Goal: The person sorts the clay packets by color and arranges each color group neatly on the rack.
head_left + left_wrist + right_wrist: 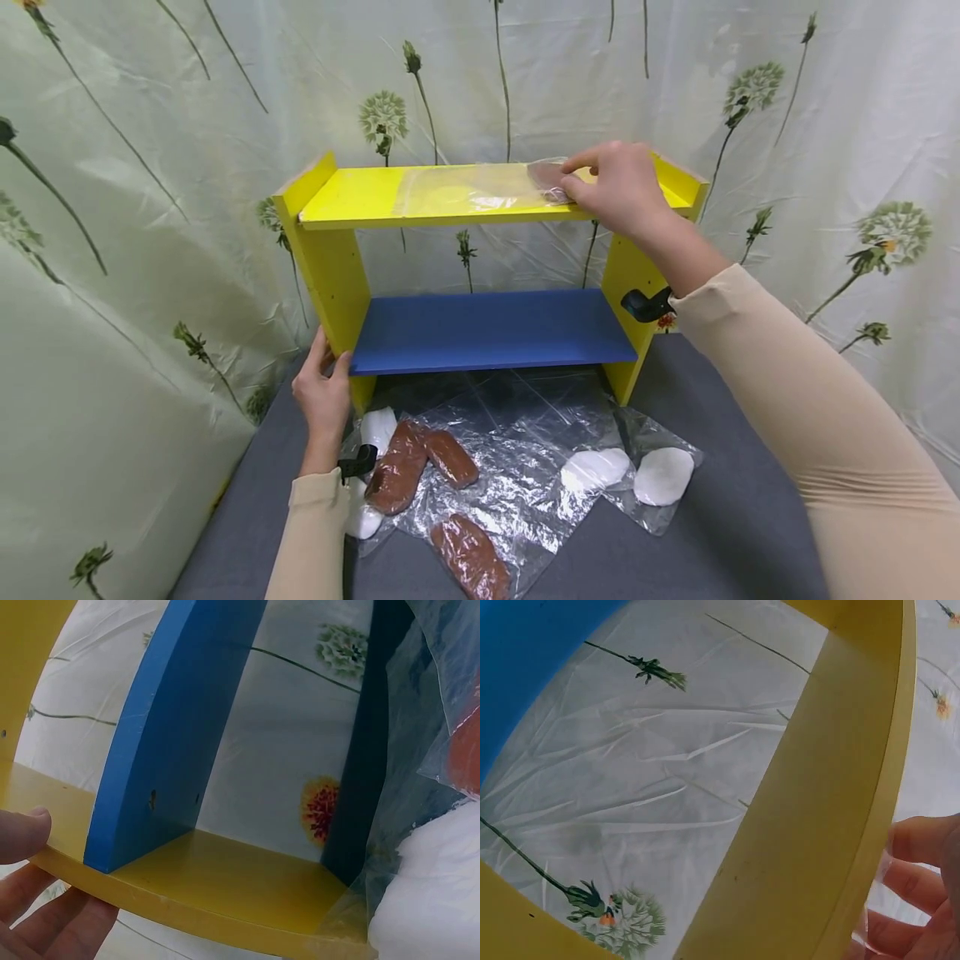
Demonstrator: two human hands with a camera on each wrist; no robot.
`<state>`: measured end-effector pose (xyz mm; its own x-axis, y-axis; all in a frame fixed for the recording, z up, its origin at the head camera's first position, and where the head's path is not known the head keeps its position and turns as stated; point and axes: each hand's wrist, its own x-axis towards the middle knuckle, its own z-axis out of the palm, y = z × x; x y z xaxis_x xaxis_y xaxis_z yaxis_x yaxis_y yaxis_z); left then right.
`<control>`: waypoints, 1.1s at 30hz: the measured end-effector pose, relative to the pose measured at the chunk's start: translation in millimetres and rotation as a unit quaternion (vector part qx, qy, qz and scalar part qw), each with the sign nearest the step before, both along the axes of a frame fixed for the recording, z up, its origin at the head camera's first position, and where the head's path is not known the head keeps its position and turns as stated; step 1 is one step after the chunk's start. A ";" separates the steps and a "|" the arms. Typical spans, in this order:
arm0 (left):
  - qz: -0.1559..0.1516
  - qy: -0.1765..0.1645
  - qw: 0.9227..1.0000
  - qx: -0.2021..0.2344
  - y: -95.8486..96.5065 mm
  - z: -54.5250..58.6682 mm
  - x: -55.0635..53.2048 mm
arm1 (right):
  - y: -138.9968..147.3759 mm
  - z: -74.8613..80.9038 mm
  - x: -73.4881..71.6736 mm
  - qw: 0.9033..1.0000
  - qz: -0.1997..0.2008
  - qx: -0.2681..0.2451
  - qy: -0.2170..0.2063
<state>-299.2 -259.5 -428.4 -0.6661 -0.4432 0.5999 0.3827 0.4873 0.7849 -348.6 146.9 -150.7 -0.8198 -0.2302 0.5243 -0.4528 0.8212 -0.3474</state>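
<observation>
A small shelf unit has yellow side panels (pixel 326 279), a yellow top board (pixel 352 196) and a blue lower shelf (pixel 491 329). My left hand (pixel 324 396) grips the left side panel near the blue shelf; in the left wrist view the thumb (pixel 26 834) lies on its inner face and the fingers lie outside. Across the top board lies a clear plastic bag (pixel 450 190) with a dark brownish piece (pixel 546 175) at its right end. My right hand (pixel 618 187) pinches that end between thumb and forefinger. In the right wrist view its fingers (pixel 911 885) show beyond the board's edge.
Clear bags with brown pieces (pixel 401 471) and white pieces (pixel 663 477) lie on the dark grey table (pixel 720 467), around and in front of the unit's base. A pale curtain with dandelion prints (pixel 225 208) hangs close behind and at the left.
</observation>
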 end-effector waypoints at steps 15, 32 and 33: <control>0.000 0.007 1.000 -0.002 -0.3 -0.9 2.0 | -0.3 -16.5 3.4 0.998 0.020 0.048 0.028; 0.008 0.003 1.000 -0.008 -2.0 -2.0 3.0 | 2.3 -16.8 18.4 0.998 0.056 0.015 0.033; 0.006 0.003 1.000 -0.009 -1.6 -1.7 2.8 | 2.6 -18.3 21.7 0.997 0.059 0.012 0.050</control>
<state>-296.4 -261.1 -430.1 -0.6573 -0.4407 0.6113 0.3814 0.5051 0.7742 -326.9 149.5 -169.0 -0.7306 -0.3353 0.5948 -0.5779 0.7676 -0.2772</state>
